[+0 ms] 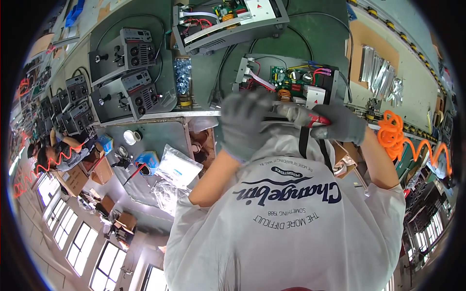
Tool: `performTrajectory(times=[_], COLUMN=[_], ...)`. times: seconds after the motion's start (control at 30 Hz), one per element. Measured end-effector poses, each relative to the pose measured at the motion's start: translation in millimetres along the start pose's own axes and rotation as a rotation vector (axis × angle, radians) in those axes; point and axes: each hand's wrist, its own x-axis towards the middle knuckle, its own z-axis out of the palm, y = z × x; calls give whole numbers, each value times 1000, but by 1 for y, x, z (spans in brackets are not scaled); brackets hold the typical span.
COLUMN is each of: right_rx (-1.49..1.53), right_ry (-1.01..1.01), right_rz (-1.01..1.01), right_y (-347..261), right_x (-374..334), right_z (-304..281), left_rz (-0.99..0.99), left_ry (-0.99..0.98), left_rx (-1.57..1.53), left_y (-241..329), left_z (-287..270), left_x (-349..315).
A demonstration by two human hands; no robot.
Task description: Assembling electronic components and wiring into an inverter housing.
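Note:
My right hand [342,125], in a grey glove, is closed around a red-and-silver power screwdriver [300,115] held level in front of my chest. The tool's front end points left, toward my other hand. My left hand [246,123], gloved the same way, is smeared by motion beside that end, and its fingers do not show clearly. Just beyond both hands an opened machine housing [335,89] lies on the green bench, with a green circuit board [279,75], copper coils and coloured wires inside. My hands and the tool cover its near edge.
A second opened machine [233,31] sits farther back. Two dark units with round sockets [141,56] stand at left, near a tray of small screws [183,75]. An orange coiled hose [391,133] hangs at right, below silver metal strips [374,68]. A co-worker [63,153] is far left.

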Motion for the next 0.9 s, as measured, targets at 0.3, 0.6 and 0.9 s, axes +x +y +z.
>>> performTrajectory(times=[0.3,0.6,0.9], right_rx=[-370,-484,-513], right_ry=[155,50,228], right_rz=[193,192,56], right_y=[12,-5,13], right_x=[21,38,36], right_z=[-7,-32,-16], left_rz=[-556,-554,-443], left_ry=[-349,-349,-256], left_rx=[122,38,-35], left_y=[-68,-72,-78], left_z=[48,51,57], left_x=[-37,-28,-32])
